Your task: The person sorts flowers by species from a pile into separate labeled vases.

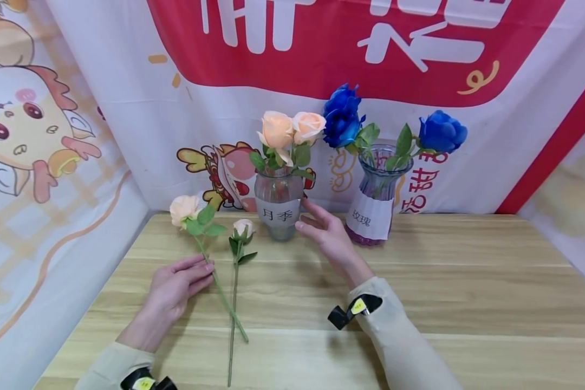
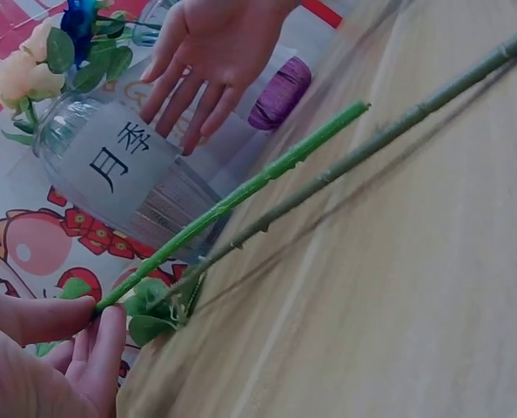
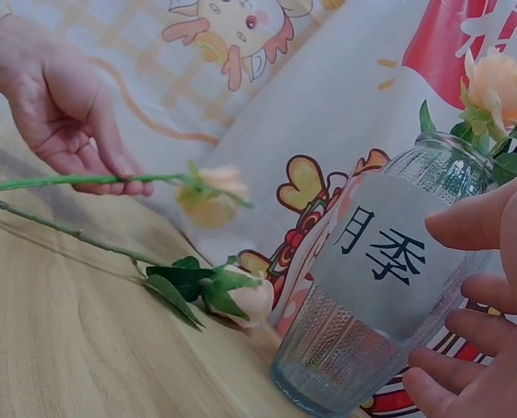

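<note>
My left hand pinches the green stem of a peach rose between thumb and fingers, its bloom toward the back wall. In the left wrist view that stem slants up over the table. A paler pink rose lies on the table just right of it, and the two stems cross in the head view. My right hand is held beside a clear glass vase with a white label, fingers spread and fingertips right at its side. Two peach roses stand in that vase.
Right of my right hand, a purple-tinted glass vase with a white label holds blue roses. Behind both vases hangs a printed cloth with red and white patterns. The wooden table reaches back to that cloth.
</note>
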Motion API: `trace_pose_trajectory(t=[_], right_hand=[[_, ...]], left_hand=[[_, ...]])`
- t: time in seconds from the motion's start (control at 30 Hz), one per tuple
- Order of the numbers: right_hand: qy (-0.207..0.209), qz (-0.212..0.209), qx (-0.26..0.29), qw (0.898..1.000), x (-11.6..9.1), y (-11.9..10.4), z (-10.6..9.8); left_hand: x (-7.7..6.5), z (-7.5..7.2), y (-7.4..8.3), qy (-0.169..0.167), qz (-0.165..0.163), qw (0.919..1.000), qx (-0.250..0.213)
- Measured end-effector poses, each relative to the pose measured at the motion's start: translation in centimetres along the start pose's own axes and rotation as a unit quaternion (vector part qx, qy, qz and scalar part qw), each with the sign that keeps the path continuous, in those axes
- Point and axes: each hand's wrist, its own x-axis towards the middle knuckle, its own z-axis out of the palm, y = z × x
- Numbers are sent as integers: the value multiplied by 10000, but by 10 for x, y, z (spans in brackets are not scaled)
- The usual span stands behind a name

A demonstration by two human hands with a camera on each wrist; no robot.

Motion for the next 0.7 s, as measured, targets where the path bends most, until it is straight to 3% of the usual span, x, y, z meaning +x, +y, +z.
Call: trace_pose_trajectory(t=[0.13, 0.37, 0.7], right_hand=[[-19, 3, 25, 10000, -1, -1, 0], [-68, -8, -35, 10000, -1, -1, -1], [-56, 89, 21, 9999, -1, -1, -1]], left_hand=[[-3, 2, 9, 26, -16, 9989, -461], [-6, 11, 23, 350, 25, 9920, -1214], [-4, 42, 35, 830, 615, 9757, -1932]])
